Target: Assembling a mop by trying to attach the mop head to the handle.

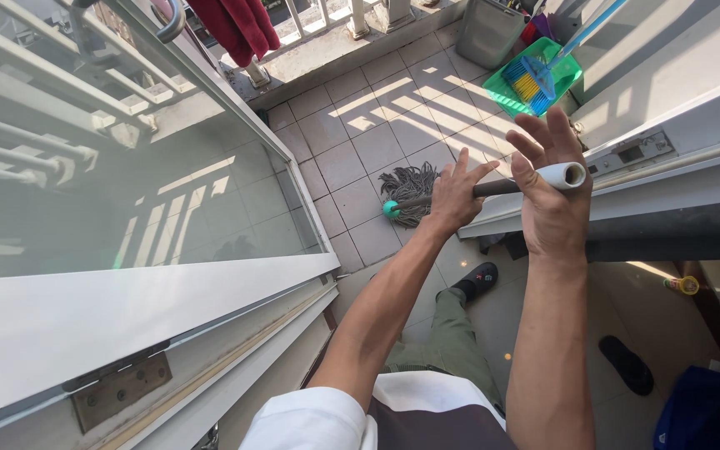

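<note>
A string mop lies with its grey head (411, 192) on the balcony tiles, joined to the dark handle (497, 187) by a teal collar. The handle ends in a white hollow tip. My left hand (456, 197) rests over the lower handle just above the mop head, fingers spread. My right hand (548, 187) is at the white tip, its thumb hooked over the handle and its fingers stretched upward. Both arms reach out through the doorway.
A glass sliding door (127, 175) stands on the left, and a white door frame (677, 158) on the right. A green dustpan with a blue brush (535, 79), a grey bin (489, 29) and a red cloth (239, 25) are on the balcony. Black slippers (627, 365) lie on the floor.
</note>
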